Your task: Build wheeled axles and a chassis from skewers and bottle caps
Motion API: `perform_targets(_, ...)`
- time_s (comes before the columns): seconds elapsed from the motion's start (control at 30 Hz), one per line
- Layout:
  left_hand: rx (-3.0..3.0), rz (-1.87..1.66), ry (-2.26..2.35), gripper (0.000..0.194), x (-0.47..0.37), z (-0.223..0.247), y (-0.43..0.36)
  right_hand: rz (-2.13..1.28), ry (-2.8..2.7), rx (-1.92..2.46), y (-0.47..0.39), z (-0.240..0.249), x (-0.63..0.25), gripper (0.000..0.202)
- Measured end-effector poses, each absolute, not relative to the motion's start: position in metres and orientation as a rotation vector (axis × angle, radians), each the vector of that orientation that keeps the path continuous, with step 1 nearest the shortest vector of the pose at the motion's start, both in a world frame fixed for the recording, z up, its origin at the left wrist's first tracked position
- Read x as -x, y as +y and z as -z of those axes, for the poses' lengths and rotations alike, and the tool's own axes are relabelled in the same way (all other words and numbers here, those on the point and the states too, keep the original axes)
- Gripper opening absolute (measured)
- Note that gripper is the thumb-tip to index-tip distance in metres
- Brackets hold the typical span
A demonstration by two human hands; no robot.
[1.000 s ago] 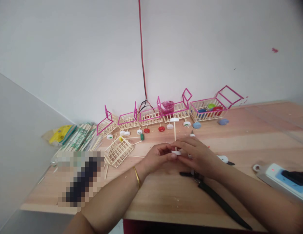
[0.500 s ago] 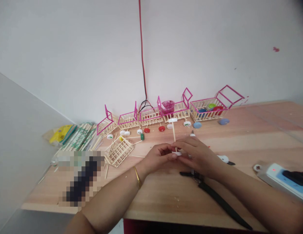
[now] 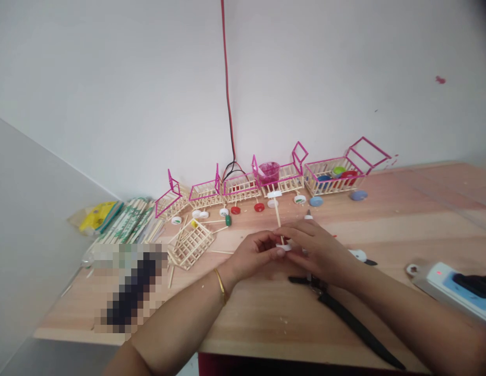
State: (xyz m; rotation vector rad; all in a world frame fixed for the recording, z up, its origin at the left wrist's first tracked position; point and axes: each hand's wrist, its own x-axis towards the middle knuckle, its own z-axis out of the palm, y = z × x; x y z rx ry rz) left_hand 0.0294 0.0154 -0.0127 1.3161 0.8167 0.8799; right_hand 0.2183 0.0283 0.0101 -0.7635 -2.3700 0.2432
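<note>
Near the middle of the wooden table (image 3: 258, 313), my left hand (image 3: 258, 255) pinches a white bottle cap (image 3: 284, 247) between thumb and fingers. A thin wooden stick (image 3: 279, 216) rises from that cap, leaning slightly left, with a second white cap (image 3: 274, 194) at its top end. My right hand (image 3: 313, 245) is closed around the stick's lower end and the lower cap from the other side; its fingertips meet those of my left hand. Pliers with black handles (image 3: 356, 326) lie beneath and beside my right hand, their jaws partly hidden.
Stick carts with pink rims (image 3: 334, 180) stand along the wall, with caps as wheels. An unpainted stick frame (image 3: 191, 244) and packs of sticks (image 3: 129, 219) lie left. A power strip (image 3: 458, 290) is at right, a white bottle tip (image 3: 308, 215) behind my right hand.
The stick's upper end with its white cap has tilted slightly to the left. Both hands have kept nearly the same place and hold.
</note>
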Motion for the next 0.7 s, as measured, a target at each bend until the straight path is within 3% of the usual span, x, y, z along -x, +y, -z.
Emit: perform_targets(0.7,-1.293,-0.897,0.801,0.030,-0.0298,0.0095,0.0140,-0.293,-2.390,0.788,0.0294,-0.0086,-0.2186,0.033)
